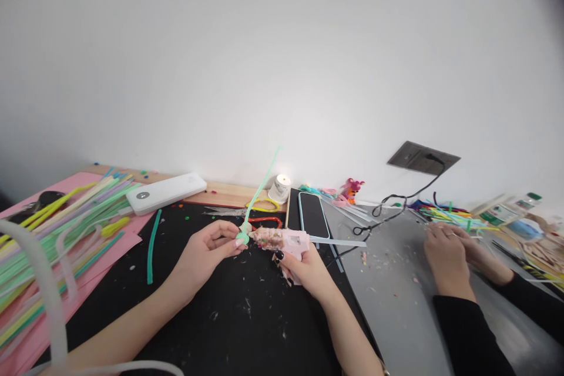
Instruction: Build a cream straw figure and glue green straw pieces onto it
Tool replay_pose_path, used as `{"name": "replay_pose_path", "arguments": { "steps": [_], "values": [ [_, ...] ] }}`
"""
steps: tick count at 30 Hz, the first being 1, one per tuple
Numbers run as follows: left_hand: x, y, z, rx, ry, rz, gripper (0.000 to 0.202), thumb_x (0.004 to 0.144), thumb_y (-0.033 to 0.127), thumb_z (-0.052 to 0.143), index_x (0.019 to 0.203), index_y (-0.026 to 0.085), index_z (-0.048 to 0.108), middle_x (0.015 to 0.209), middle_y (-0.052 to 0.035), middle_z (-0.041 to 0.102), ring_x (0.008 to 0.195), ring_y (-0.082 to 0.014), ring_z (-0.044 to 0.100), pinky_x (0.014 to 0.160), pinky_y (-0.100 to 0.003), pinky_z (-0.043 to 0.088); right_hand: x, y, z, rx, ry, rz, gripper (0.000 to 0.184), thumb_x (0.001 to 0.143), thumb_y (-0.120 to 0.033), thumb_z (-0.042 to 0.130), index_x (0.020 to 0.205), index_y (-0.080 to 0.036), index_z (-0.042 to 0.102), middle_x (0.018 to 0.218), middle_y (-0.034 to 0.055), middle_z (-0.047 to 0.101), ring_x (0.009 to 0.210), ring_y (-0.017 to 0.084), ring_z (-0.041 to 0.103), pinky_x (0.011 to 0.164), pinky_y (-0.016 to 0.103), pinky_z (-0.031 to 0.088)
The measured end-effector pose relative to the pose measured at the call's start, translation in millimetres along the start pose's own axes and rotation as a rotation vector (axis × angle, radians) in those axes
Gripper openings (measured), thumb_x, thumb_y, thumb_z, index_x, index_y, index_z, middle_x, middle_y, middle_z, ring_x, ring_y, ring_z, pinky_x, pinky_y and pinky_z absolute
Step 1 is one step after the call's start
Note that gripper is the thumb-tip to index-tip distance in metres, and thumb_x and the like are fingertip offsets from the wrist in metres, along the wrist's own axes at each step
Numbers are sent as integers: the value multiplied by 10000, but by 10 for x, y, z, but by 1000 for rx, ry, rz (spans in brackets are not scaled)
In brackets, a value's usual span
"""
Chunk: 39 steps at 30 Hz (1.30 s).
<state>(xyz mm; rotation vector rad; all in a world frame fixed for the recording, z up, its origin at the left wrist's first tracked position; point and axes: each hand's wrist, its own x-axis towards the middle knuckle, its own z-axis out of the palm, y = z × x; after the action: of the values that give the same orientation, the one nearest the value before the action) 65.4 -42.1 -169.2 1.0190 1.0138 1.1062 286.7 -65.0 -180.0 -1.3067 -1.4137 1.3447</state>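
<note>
In my left hand, thumb and fingers pinch a mint-green pipe cleaner near a small round green piece at its lower end. Its long free stem points up and slightly right. My right hand is wrapped around a pink hot glue gun, whose nozzle end is crusted with residue. That nozzle points left, close to the green round piece; whether they touch I cannot tell. A pale glue stick sticks out of the gun's back. Just behind my hands lie red-handled scissors.
Many pipe cleaners cover pink sheets at left, beside a white power bank. A lit candle and a phone stand behind my hands. A black cable runs to the wall socket. At right, a co-worker's hands work.
</note>
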Motion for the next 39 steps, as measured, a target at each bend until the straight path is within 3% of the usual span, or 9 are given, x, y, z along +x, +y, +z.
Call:
{"name": "replay_pose_path", "arguments": {
  "steps": [6, 18, 24, 39],
  "values": [
    [14, -61, -36, -7, -4, 34, 268, 645, 304, 756, 816, 168, 602, 756, 21, 638, 731, -160, 653, 742, -305, 536, 0, 7, -7, -7, -2, 9, 244, 785, -350, 608, 933, -162, 560, 480, -62, 508, 364, 66, 384, 358, 172, 283],
    [41, -97, -56, -43, 21, 49, 285, 646, 299, 763, 836, 164, 599, 776, 14, 635, 755, -160, 637, 753, -294, 545, 1, 40, -19, 16, -15, 17, 117, 784, -279, 590, 806, -186, 522, 479, -69, 497, 377, 68, 383, 359, 171, 287],
    [21, -90, -59, -56, 40, 42, 286, 626, 294, 773, 820, 166, 605, 766, 16, 635, 736, -162, 634, 734, -295, 546, -1, 46, -21, 21, -24, 31, 136, 787, -286, 586, 845, -177, 530, 492, -64, 501, 377, 65, 379, 360, 172, 281],
    [-10, -34, -33, 13, 64, 43, 263, 662, 280, 737, 855, 176, 592, 763, 39, 588, 546, -96, 558, 558, -227, 455, -23, -27, 7, -13, -54, 29, 200, 773, -273, 582, 935, -157, 565, 493, -55, 492, 377, 74, 383, 358, 184, 289]
  ]
}}
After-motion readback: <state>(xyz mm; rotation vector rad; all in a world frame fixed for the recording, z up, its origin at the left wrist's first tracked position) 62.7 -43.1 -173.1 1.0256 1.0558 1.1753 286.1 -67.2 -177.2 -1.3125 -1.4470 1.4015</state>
